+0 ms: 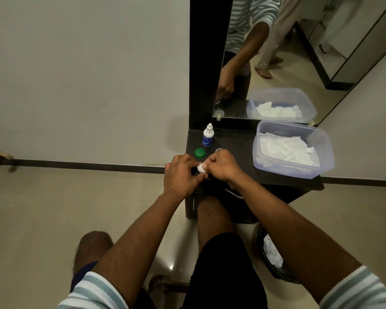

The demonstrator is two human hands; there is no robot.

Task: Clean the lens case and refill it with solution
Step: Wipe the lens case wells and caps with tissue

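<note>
Over the front of the dark dresser top [241,152], my left hand [183,175] and my right hand [221,166] meet around a small white wad of tissue [202,168]. My right fingers pinch the tissue. My left fingers curl around something beneath it that is mostly hidden; I cannot tell whether it is the lens case. A green cap [199,152] lies on the top just behind my left hand. A clear cap [218,150] peeks out behind my right hand. The blue-and-white solution bottle [208,136] stands upright further back, capped.
A clear plastic tub [325,152] holding white tissues sits on the right of the dresser top. A mirror [276,52] rises behind it. A dark waste bin [274,255] with used tissue stands on the floor at the right. My knees are below the dresser.
</note>
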